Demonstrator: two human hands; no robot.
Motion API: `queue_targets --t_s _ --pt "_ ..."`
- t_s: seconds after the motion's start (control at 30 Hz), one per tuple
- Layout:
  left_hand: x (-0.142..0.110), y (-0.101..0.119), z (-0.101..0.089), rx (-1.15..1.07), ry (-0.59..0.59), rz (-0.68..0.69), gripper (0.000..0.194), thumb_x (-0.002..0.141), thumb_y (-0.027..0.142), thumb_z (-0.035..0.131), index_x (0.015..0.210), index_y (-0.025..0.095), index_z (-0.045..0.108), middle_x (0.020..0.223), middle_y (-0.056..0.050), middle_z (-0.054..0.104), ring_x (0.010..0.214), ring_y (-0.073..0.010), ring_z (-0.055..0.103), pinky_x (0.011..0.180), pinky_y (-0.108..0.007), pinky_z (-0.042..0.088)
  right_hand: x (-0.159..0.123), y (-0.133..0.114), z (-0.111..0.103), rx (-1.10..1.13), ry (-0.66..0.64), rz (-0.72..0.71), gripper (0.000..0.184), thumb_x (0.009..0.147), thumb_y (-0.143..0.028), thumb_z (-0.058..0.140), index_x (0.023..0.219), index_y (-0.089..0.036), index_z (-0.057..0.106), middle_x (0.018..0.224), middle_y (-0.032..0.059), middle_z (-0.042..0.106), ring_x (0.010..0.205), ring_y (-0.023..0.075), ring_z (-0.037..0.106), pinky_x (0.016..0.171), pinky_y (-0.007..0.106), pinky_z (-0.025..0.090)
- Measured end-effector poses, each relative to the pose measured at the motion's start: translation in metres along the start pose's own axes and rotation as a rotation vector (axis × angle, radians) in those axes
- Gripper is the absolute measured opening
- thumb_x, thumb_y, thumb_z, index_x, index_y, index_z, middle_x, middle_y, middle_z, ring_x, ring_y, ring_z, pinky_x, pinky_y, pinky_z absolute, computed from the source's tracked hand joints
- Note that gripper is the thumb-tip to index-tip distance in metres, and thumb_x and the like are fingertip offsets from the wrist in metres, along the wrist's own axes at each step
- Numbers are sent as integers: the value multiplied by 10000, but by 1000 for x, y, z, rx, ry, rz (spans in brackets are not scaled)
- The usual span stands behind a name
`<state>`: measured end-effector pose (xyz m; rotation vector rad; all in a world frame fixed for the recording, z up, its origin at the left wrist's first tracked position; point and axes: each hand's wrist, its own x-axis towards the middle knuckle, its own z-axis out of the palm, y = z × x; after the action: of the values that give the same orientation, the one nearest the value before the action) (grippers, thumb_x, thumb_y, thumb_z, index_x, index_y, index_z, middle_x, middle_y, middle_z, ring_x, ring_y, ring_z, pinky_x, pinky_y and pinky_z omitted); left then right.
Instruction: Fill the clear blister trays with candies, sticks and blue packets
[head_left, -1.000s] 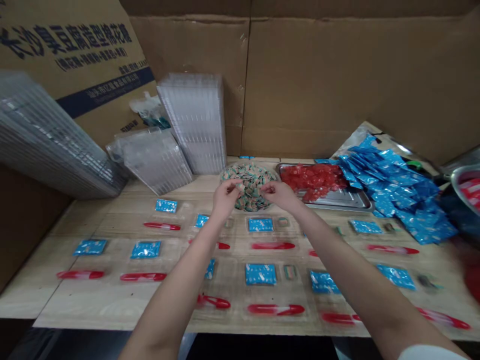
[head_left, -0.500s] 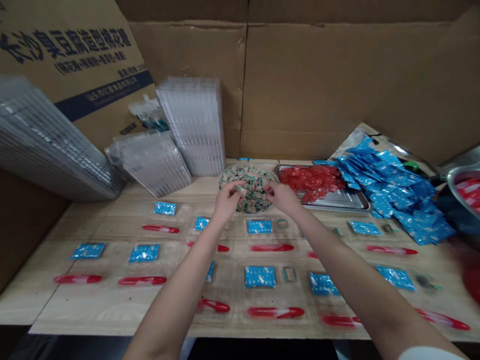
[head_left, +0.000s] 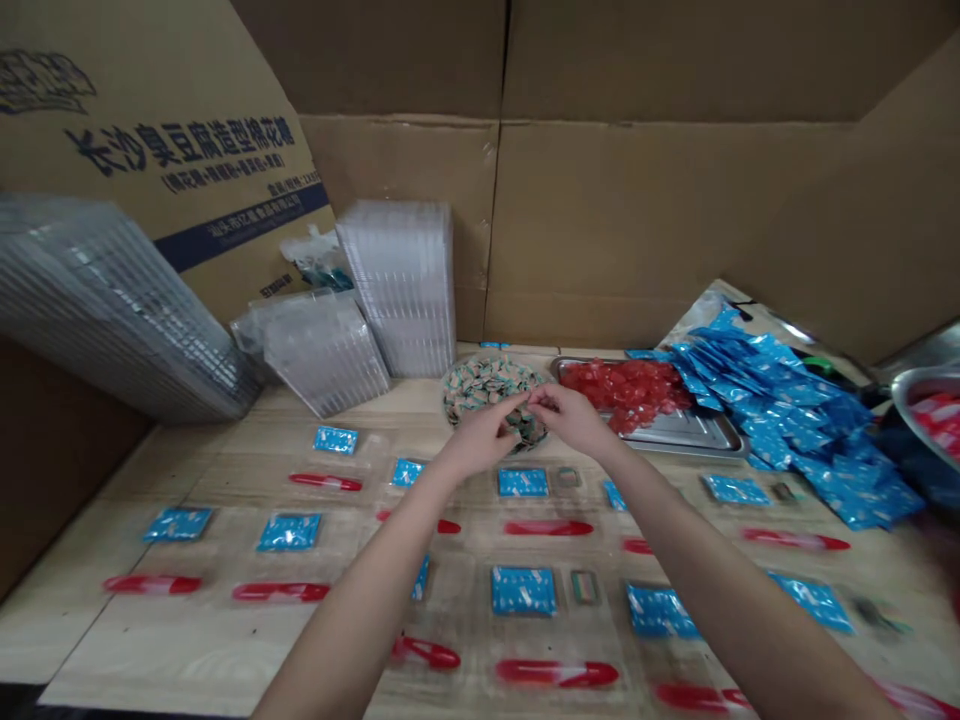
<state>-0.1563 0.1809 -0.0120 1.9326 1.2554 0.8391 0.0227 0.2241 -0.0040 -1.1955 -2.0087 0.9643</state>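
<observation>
My left hand (head_left: 480,438) and my right hand (head_left: 571,418) reach over the front of a round dish (head_left: 459,392) heaped with small patterned sachets. Their fingertips meet above the pile, and anything between them is too small to see. Just right of my right hand lies a steel tray (head_left: 712,436) of red wrapped pieces. Below both wrists, a blue sachet (head_left: 521,482) and a long red piece (head_left: 547,528) sit in transparent moulded trays on the wooden table (head_left: 172,625). My forearms hide part of those rows.
Stacks of transparent plastic trays (head_left: 397,290) stand behind the table at left, before cardboard walls (head_left: 637,230). A heap of blue sachets (head_left: 787,420) lies right of the steel tray. A steel bowl (head_left: 930,420) holding red-and-white pieces sits at the far right.
The whole scene sits lower in the view. My left hand has moved right, and its fingertips now meet those of my right hand above the dish.
</observation>
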Motion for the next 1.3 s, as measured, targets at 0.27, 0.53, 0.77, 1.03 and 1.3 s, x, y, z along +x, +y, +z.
queue_targets --t_s 0.27,0.53,0.77,1.03,1.3 --pt "11 9 -1 146 97 -100 192 746 230 515 794 176 693 641 20 607 621 -120 534 598 -211 398 -5 -19 -3 322 -23 131 203 691 -370 598 701 -188 511 615 -36 526 553 109 494 543 240 399" --pt "3 20 -9 479 270 -108 259 759 134 474 903 179 686 911 -89 613 865 -207 570 813 -315 430 -22 -33 2 -76 120 57 51 695 -235 539 673 -190 541 635 -20 565 592 119 505 569 243 371" --pt "-3 15 -12 595 324 -48 293 824 135 427 1028 166 635 972 -102 574 888 -207 555 816 -302 440 -6 -40 7 478 41 407 278 677 -305 623 920 -170 619 611 -39 548 504 98 478 508 236 401" --pt "-1 16 -7 633 298 -52 295 834 138 417 1038 164 629 965 -104 580 888 -208 555 820 -303 442 1 -36 36 -60 160 139 94 722 -223 539 705 -198 628 653 -3 618 616 143 555 608 260 416" --pt "4 0 -17 276 374 -228 481 722 70 498 1183 200 543 916 -96 626 850 -234 586 785 -348 438 -8 -27 18 358 174 375 155 673 -324 594 717 -177 612 597 -16 566 512 115 496 509 243 416"
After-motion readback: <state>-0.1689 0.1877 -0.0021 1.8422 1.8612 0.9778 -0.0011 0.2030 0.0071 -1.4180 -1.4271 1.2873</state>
